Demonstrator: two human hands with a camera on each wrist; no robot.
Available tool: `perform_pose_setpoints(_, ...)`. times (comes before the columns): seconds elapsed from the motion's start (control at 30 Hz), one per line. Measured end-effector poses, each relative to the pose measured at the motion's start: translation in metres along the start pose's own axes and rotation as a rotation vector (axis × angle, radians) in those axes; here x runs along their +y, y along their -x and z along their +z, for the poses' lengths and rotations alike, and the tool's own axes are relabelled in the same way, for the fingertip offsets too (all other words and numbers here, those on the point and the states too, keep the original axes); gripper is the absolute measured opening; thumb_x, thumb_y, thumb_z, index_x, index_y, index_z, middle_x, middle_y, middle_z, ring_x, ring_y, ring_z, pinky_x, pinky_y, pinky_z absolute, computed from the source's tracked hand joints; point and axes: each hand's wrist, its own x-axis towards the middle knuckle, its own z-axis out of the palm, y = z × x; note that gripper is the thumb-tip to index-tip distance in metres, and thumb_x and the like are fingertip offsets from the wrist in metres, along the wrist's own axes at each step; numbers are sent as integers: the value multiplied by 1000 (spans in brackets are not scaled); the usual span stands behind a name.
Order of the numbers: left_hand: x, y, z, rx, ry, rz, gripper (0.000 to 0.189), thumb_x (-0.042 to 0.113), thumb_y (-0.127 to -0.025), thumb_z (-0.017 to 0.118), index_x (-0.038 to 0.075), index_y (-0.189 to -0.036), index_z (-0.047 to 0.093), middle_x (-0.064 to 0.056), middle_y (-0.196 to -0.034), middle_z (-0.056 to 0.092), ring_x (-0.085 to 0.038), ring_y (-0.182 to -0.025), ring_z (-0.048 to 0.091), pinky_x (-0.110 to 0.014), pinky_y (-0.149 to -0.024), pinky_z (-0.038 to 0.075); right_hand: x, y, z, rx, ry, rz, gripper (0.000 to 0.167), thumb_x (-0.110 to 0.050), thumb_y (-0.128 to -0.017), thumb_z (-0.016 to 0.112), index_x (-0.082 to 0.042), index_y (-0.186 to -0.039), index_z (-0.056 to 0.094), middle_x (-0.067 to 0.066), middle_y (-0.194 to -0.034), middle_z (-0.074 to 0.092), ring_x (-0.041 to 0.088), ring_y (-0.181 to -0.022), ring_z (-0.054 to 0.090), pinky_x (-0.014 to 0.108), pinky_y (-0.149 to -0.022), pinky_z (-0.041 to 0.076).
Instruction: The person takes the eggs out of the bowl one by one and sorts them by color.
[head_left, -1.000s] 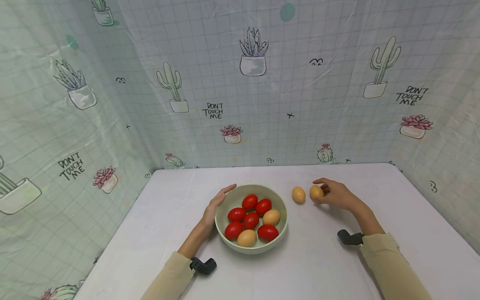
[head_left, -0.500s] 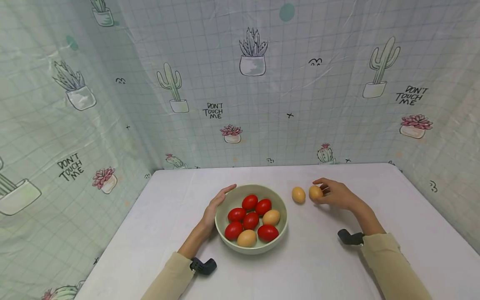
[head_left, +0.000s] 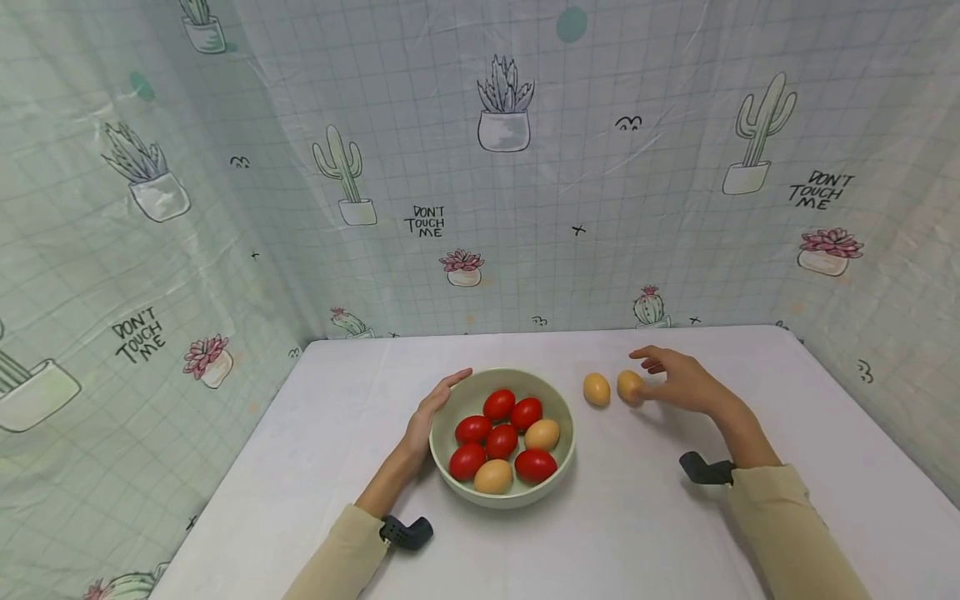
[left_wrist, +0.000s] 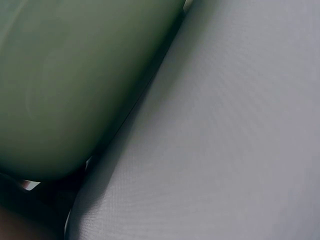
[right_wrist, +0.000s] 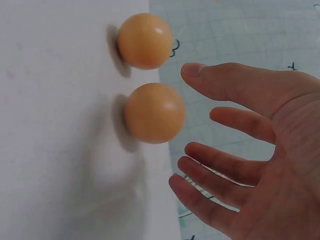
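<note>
Hanging near two smooth oval eggs on the bench, the right hand has its grip apart — only its wrist view bares the gap; the left hand, straight-fingered, touches the round bowl.

On one white table: one pale green bowl, containing six red eggs and two tan eggs. Beside the bowl: two loose tan eggs. Total: four tan, ten eggs overall. Also counted: one left hand, one right hand, two beige sleeves, two black wrist devices. Printed on the backdrop: three "DON'T TOUCH ME" inscriptions and three potted pink succulents.
</note>
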Motion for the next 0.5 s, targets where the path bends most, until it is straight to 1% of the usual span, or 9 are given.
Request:
perform_pose_setpoints(0.1,-1,0,-1,0,-1,-1,53,37,-111,21,24,-158,40,-2,-165,40,-29,-152,39,-48,-126,31,-5,2,-5,19,10,-30,64,-29,-90,79,-1,-143,54,29,-140,59,48,-128,56,62,-101,52)
perform_pose_setpoints(0.23,-1,0,-1,-1,-3,-4,53,36,-111,21,23,-159,40,-2,-165,40,-29,-152,39,-46,-126,32,-14,5,-9,37,12,-71,62,-27,-90,80,-1,-141,56,27,-139,60,46,-127,57,60,-101,53)
perform_pose_setpoints(0.33,0,0,0,-1,-1,-5,52,36,-111,21,24,-158,40,-2,-165,40,-29,-152,39,-43,-125,34,-21,8,-11,41,9,-101,61,-27,-91,80,-1,-140,57,25,-138,61,44,-126,58,60,-102,52)
perform_pose_setpoints(0.5,0,1,0,-5,3,-8,53,34,-112,20,21,-160,38,-3,-165,39,-29,-152,39,-38,-123,36,-35,13,-14,39,-10,-143,58,-26,-92,79,-3,-141,57,22,-139,62,43,-126,60,60,-103,52)
